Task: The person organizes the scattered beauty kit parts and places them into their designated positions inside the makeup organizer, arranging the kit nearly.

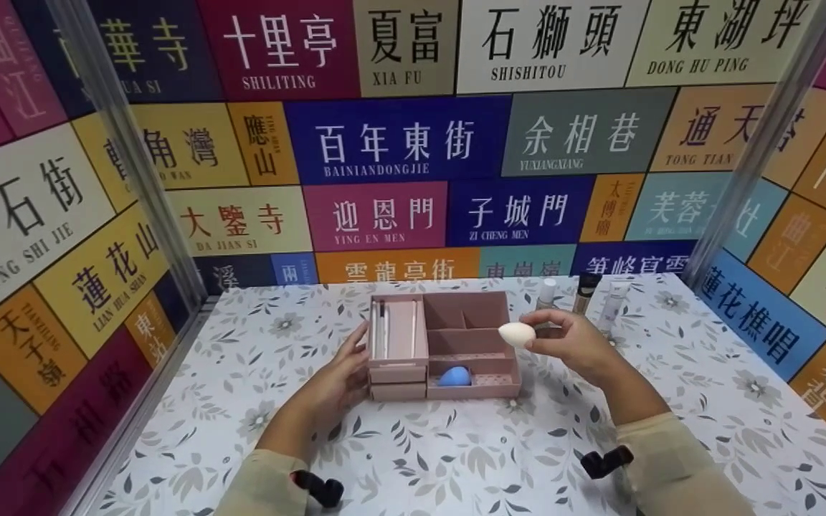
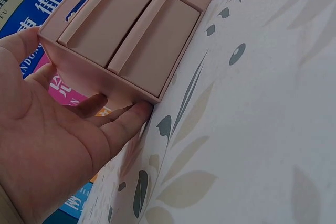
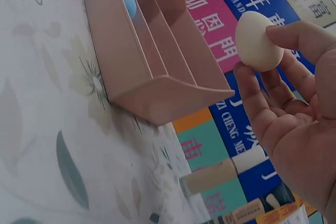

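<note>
A pink desktop organizer (image 1: pixel 470 312) stands on the table, with two small drawers (image 2: pixel 152 40) at its front left. My left hand (image 1: pixel 345 369) rests its fingertips against the organizer's left side, the fingers spread along that wall in the left wrist view. Between the thumb and fingers of my right hand (image 1: pixel 574 344) is a cream egg-shaped makeup sponge (image 3: pixel 256 41), held up beside the organizer's right wall. A blue makeup sponge (image 1: pixel 455 376) lies in the front right compartment. Slim white sticks (image 1: pixel 384 330) stand in the left section.
Behind my right hand stand a white-capped bottle (image 1: pixel 546 294), a black-capped tube (image 1: pixel 585 292) and a pale tube (image 1: pixel 614 302). The floral-patterned tabletop (image 1: pixel 456 459) meets walls of coloured sign panels (image 1: pixel 399 143) at the back and sides.
</note>
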The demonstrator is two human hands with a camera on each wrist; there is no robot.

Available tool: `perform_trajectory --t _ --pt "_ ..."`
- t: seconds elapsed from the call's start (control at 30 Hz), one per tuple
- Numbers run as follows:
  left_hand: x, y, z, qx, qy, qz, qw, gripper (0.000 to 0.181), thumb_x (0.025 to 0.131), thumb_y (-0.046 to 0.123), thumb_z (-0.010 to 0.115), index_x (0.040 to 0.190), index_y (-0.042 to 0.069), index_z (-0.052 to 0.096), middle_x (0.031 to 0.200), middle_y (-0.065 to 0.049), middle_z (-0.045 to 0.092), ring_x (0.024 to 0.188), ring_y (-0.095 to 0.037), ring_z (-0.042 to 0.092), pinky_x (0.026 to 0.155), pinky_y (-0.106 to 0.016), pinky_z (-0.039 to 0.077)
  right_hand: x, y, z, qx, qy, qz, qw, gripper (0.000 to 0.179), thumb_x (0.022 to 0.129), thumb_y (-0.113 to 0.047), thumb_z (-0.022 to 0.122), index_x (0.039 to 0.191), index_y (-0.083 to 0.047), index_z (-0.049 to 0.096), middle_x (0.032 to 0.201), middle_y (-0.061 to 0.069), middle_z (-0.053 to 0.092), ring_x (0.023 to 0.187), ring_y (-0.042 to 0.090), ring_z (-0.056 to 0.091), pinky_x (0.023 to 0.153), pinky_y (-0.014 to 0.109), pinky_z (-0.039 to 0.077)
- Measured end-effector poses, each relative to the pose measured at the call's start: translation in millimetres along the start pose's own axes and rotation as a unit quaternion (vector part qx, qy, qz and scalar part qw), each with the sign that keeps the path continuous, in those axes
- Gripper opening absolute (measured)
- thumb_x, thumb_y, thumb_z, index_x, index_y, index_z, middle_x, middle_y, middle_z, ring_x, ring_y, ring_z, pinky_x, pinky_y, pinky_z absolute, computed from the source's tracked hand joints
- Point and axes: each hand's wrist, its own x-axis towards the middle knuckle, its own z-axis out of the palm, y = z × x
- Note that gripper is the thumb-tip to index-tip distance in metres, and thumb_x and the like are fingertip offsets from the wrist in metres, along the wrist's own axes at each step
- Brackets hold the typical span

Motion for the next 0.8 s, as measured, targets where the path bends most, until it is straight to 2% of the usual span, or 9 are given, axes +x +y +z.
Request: perform_trajectory --t 0.2,0.47,0.63,0.8 --pt "0.4 -1.5 -0.8 -0.006 0.005 -0.003 1.0 0.064 0.109 0.045 0.056 0.163 0.061 0.025 0.181 -0.003 0.02 0.163 -0.035 0.033 0.134 -0.054 0.029 6.7 -6.0 17.0 -0.006 -0.007 0.003 1.0 0.046 0.092 -0.01 0.082 0.134 0.002 0.068 0.136 0.022 0.069 0.113 0.014 0.073 0.095 0.027 0.062" --pt "-1.0 -1.6 -1.7 -0.015 0.002 -0.002 0.9999 0.064 0.109 0.046 0.057 0.162 0.061 0.025 0.181 -0.005 0.02 0.164 -0.036 0.031 0.134 -0.055 0.026 8.3 -4.1 30.3 -0.013 -0.01 -0.001 0.9999 0.046 0.091 -0.008 0.083 0.133 0.0 0.069 0.141 0.022 0.066 0.113 0.018 0.074 0.093 0.026 0.063" --pt "-1.2 -0.8 -2.1 -0.014 0.006 -0.007 0.9999 0.062 0.108 0.047 0.058 0.16 0.065 0.028 0.181 -0.004 0.02 0.165 -0.035 0.029 0.135 -0.056 0.025 8.8 1.0 32.7 -0.033 -0.013 -0.002 0.9994 0.044 0.091 -0.009 0.083 0.132 -0.001 0.071 0.134 0.024 0.07 0.107 0.019 0.074 0.089 0.026 0.063" --pt "-0.9 -0.5 -2.1 -0.011 0.003 -0.012 0.9999 0.062 0.108 0.045 0.057 0.158 0.067 0.028 0.182 -0.002 0.015 0.166 -0.034 0.027 0.135 -0.055 0.024 9.9 7.4 30.5 -0.067 0.0 0.009 0.9977 0.04 0.091 -0.016 0.084 0.128 -0.004 0.074 0.122 0.02 0.075 0.102 0.018 0.072 0.083 0.025 0.062"
